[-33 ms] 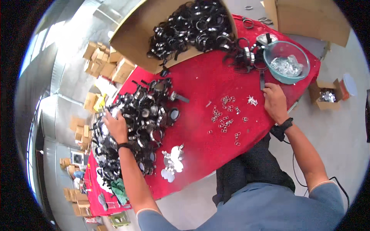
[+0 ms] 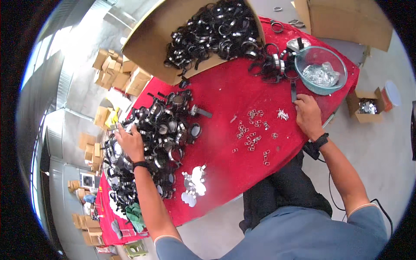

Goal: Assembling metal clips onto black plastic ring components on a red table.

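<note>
We pinch a dark strap [image 2: 293,90] beside the bowl [image 2: 321,90] with our right hand [image 2: 309,117], while our left hand [image 2: 131,145], its grip impossible to tell, overlies heaped watches [image 2: 172,126] a sideways drag might topple.

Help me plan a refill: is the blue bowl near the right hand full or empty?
Partly filled: crinkled plastic lies in the bowl, bare wall showing above it.

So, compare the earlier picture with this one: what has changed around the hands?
No clear movement shows beyond a slight shift of the whole view; nothing is visibly taken hold of or let go. The left hand stays at the heap of watch-like pieces, the right hand at the lower end of the dark strap.
</note>
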The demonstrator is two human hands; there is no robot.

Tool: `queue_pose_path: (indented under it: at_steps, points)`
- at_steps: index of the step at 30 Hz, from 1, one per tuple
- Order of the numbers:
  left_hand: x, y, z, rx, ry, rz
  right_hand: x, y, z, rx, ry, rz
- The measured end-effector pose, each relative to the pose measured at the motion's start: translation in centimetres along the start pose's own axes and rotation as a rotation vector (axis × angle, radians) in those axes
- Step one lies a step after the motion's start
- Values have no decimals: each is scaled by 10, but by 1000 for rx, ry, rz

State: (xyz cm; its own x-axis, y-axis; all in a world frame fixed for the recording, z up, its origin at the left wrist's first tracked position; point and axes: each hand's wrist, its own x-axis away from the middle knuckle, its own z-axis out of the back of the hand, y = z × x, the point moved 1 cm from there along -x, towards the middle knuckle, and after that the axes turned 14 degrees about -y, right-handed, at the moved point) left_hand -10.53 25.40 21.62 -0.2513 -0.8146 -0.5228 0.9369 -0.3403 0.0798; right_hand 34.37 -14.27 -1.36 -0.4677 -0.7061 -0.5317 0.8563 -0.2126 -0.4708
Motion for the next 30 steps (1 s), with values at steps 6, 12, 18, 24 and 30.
queue_pose_path:
  at_steps: [6, 12, 18, 24, 30]
  points:
    - [28, 132, -37, 113, 4, -417, 0, 5, 4, 5, 12, -44]
    - [78, 276, -117, 483, -374, -736, -1, 5, 1, -71, 14, -92]
    - [89, 428, -187, 841, -330, -936, -1, 7, 0, -93, 48, -99]
    - [86, 453, -170, 504, -633, -856, 0, 11, 1, -134, 76, -117]
    - [77, 399, -142, 424, -691, -852, -1, 9, 0, -149, 86, -112]
